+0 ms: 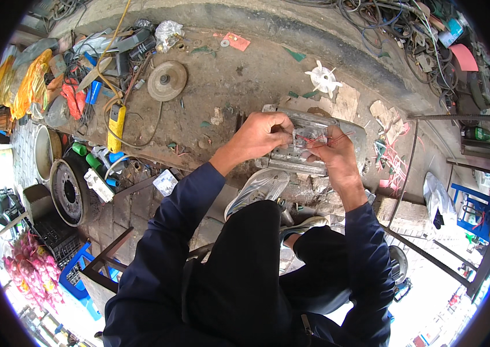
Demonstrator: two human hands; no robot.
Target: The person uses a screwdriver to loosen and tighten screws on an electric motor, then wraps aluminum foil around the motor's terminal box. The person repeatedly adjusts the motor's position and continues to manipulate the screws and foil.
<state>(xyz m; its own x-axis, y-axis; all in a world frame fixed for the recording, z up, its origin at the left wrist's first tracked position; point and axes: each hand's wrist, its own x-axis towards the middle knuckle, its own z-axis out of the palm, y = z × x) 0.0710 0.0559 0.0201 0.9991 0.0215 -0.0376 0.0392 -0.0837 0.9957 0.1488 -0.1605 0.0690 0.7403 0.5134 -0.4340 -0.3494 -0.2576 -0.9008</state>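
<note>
A grey finned motor housing [298, 165] lies on the dirty ground in front of me, with both my hands over its opened terminal box. Red wires [317, 139] come out of the box between my hands. My left hand [259, 136] is closed in a pinch at the box's left side; what its fingertips hold is too small to make out. Curled at the right side, my right hand [337, 155] has its thumb and fingers closed on the red wires, and some wire ends stick out past its fingers.
A white plastic fan [323, 79] lies beyond the motor. To the left are a round metal disc [167, 81], a yellow pendant control [116, 128] on a cable and a wheel rim [67, 191]. Red wire scraps [393, 165] lie at right, near a bent metal rod [407, 179].
</note>
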